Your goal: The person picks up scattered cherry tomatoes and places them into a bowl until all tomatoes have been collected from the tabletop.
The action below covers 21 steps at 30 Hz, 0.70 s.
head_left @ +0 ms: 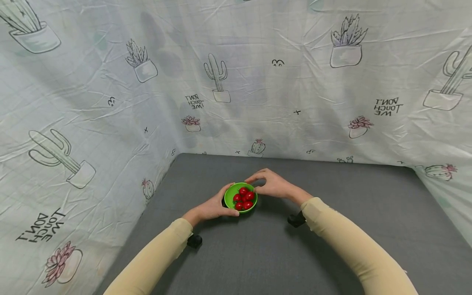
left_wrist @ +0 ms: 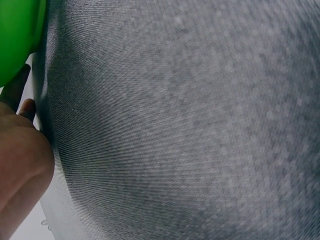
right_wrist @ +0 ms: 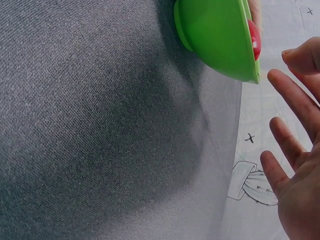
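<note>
Several small red tomatoes [head_left: 248, 205] sit in a green bowl [head_left: 229, 194] on the grey table. My left hand [head_left: 215, 206] holds the bowl from its left side, thumb along the near rim and fingers at the far left. Only part of that hand shows at the edge of the left wrist view, beside the bowl [left_wrist: 17, 40]. To the bowl's right is my right hand [head_left: 274, 184], fingers spread and holding nothing. In the right wrist view its fingertips are apart from the bowl [right_wrist: 215, 37], and one tomato [right_wrist: 254, 41] shows above the rim.
The grey table [head_left: 250, 254] stretches out around the bowl. A pale cloth [head_left: 258, 82] printed with potted cacti hangs behind the table and along its left side. A dark device is strapped at each wrist, below the beige sleeves [head_left: 158, 254].
</note>
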### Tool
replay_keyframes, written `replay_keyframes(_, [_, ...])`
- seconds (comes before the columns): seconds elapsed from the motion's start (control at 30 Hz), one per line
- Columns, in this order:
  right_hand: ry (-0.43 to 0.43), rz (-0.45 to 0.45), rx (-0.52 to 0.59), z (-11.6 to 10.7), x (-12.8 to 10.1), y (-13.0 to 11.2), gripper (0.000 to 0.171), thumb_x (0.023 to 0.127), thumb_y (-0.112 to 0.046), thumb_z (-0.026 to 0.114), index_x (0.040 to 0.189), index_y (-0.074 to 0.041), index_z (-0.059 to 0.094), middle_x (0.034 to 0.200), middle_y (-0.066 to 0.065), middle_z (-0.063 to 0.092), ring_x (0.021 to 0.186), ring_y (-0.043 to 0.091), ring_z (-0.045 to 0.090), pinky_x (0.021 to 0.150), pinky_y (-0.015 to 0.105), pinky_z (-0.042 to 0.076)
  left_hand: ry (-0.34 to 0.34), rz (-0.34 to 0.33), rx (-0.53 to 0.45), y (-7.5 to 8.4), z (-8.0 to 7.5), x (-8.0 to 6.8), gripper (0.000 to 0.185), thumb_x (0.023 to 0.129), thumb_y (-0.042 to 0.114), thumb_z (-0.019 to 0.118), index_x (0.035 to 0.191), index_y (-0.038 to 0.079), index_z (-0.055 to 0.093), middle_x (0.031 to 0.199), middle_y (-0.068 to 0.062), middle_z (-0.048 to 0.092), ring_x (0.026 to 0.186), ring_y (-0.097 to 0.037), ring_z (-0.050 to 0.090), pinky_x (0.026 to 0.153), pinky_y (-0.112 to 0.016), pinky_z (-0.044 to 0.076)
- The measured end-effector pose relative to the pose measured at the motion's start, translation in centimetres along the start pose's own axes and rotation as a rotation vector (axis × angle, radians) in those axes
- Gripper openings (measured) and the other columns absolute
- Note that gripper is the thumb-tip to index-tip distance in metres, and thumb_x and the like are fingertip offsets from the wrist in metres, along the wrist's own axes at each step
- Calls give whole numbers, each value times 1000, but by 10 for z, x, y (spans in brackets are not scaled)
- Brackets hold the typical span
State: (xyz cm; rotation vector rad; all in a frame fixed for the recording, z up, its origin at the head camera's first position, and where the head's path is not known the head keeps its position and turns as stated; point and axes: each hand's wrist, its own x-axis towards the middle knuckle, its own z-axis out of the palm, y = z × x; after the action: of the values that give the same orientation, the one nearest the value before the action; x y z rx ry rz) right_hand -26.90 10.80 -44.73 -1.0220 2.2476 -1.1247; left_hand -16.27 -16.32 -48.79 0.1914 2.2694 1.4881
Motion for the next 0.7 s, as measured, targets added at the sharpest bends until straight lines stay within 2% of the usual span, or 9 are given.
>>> replay_keyframes(0.3, [26,-13,-15,-15,-11,4,36,96,-21,69,131,-23,72,132,-7,60,135,24,40,104,57,39,12,-4,17,0,2,2,107,85,38,86,163,28,15,162,-1,27,147,-22,29,117,-54,24])
replay_keyframes(0.47, [45,-7,-20,-25,-20,7,34,97,-26,70,130,-29,71,133,-7,60,137,24,38,105,56,39,27,-26,31,2,2,1,108,83,41,87,164,30,16,163,-2,26,149,-23,27,117,-56,23])
replay_keyframes(0.7, [73,59,-2,-38,-36,12,32,96,-33,73,127,-38,70,137,-8,54,137,21,38,105,56,39,37,-27,39,4,2,0,107,83,39,87,164,31,17,164,-3,25,150,-25,25,117,-57,23])
